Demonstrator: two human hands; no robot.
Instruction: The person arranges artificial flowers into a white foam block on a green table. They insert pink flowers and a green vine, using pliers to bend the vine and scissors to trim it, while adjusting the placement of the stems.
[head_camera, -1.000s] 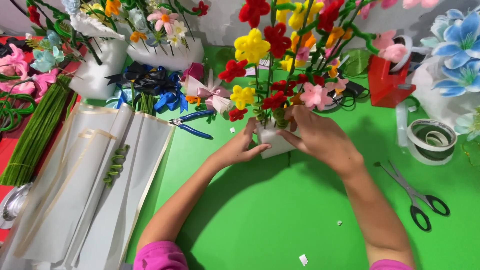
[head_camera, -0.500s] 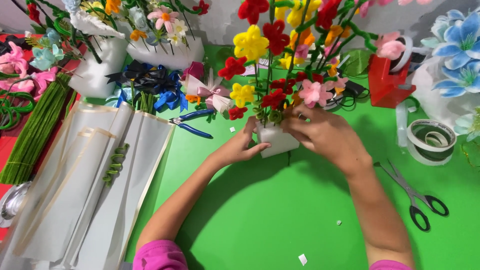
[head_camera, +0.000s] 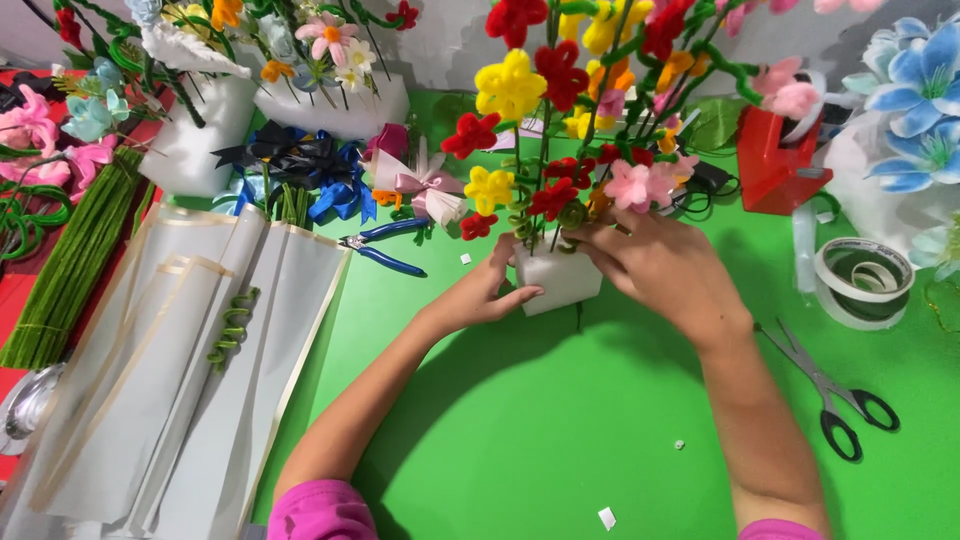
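Barely shifted, left hand (head_camera: 487, 292) and right hand (head_camera: 662, 266) grip the foam block (head_camera: 562, 280) (stems (head_camera: 545, 165) upright)

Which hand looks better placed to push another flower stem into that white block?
Probably the right hand: its fingers are already among the stems atop the white foam block. The left hand is pressed against the block's side, steadying it.
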